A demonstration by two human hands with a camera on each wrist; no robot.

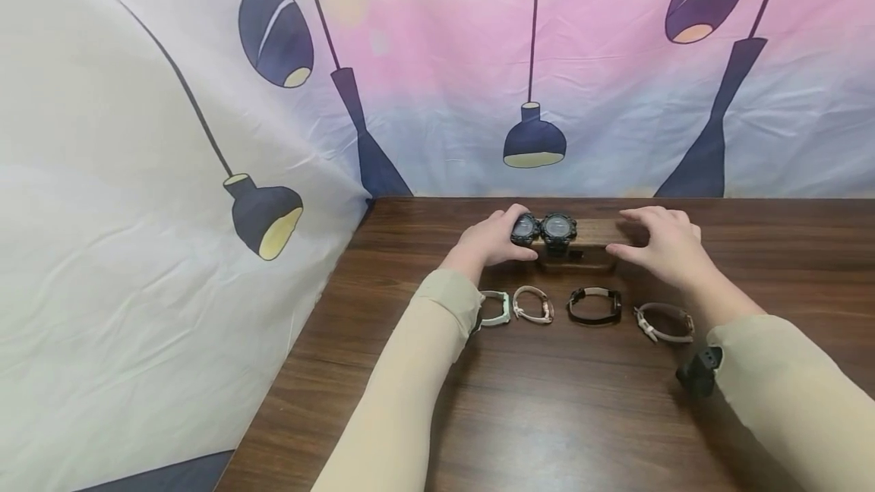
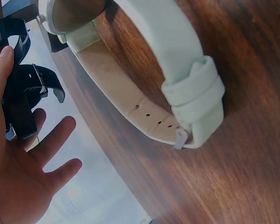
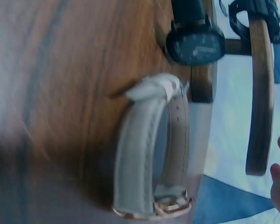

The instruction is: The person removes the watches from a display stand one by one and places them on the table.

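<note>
A wooden watch stand with a raised bar stands near the table's back edge. Two black watches, the left one and the right one, sit on the left part of its bar. My left hand holds the left watch at the bar's end, thumb in front and index finger behind; its other fingers spread apart in the left wrist view. My right hand is beside the bar's right end, fingers loosely bent; in the right wrist view a gap shows between fingertips and bar.
In front of the stand lie a mint-strapped watch, a pale watch, a black watch and a whitish watch, in a row on the wooden table. Printed fabric hangs behind the table.
</note>
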